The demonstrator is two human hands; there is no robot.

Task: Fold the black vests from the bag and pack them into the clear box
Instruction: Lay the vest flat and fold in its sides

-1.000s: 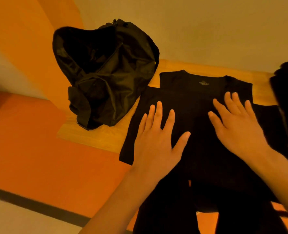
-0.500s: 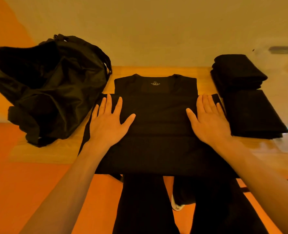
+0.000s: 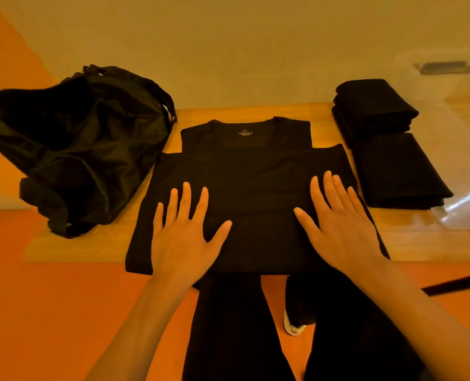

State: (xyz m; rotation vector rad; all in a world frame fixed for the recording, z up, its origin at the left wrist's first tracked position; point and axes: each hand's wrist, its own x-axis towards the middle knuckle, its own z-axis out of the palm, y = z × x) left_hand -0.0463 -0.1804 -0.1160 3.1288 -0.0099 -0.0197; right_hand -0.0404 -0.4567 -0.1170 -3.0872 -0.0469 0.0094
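Observation:
A black vest [image 3: 250, 171] lies flat on the wooden table [image 3: 420, 240], its neck label facing up and its lower part folded up over the chest. My left hand [image 3: 184, 237] presses flat on the vest's lower left, fingers spread. My right hand [image 3: 338, 224] presses flat on its lower right. The black bag [image 3: 71, 149] slumps open at the table's left end. Two stacks of folded black vests [image 3: 393, 166] sit to the right. The clear box [image 3: 459, 149] stands at the far right, partly out of view.
A pale wall rises right behind the table. The floor in front is orange. My dark trouser legs [image 3: 228, 331] and a white shoe [image 3: 293, 327] show under the table's front edge.
The view swung right, then steadied, bringing the folded stacks and box into sight. Both hands slid down the vest toward its near edge and stayed flat.

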